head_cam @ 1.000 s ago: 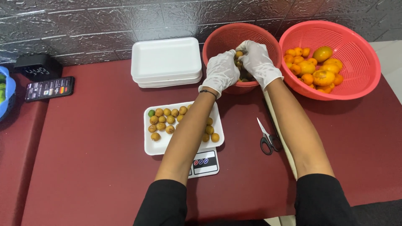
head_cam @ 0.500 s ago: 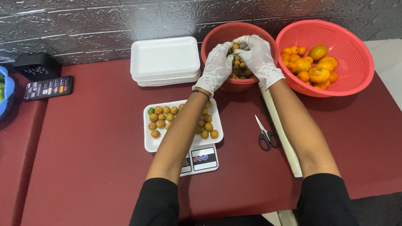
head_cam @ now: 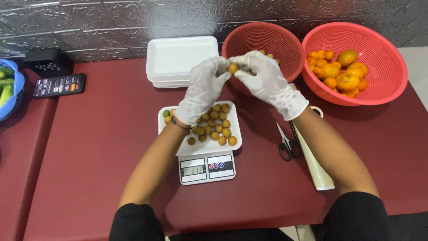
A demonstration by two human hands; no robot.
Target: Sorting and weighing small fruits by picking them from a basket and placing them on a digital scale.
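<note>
Fruit (head_cam: 232, 68), one small round brownish-orange piece, sits pinched between the fingertips of both my gloved hands, held up in the air just near of the left red basket (head_cam: 263, 42). My left hand (head_cam: 203, 89) grips it from the left with thumb and forefinger, and my right hand (head_cam: 267, 80) meets it from the right, fingers curled in; I cannot tell whether the right one hides more pieces. Both hands wear thin white gloves.

Below the left wrist, a white foam tray (head_cam: 200, 147) rests on a small white kitchen scale (head_cam: 207, 168) in the middle of the dark red tabletop (head_cam: 89, 151). The tray carries a scatter of the same small fruit, with one green piece at its far left corner.

To the right of the scale lie black-handled scissors (head_cam: 287, 145), and just beside them a pale roll (head_cam: 314, 163) runs under my right forearm. A stack of empty white trays (head_cam: 180, 60) stands far, left of the red basket. Further right, a second red basket (head_cam: 388, 67) holds larger orange and yellow fruit. At the far left sit a dark phone (head_cam: 59, 85) and the edge of a blue basket (head_cam: 15, 96).
</note>
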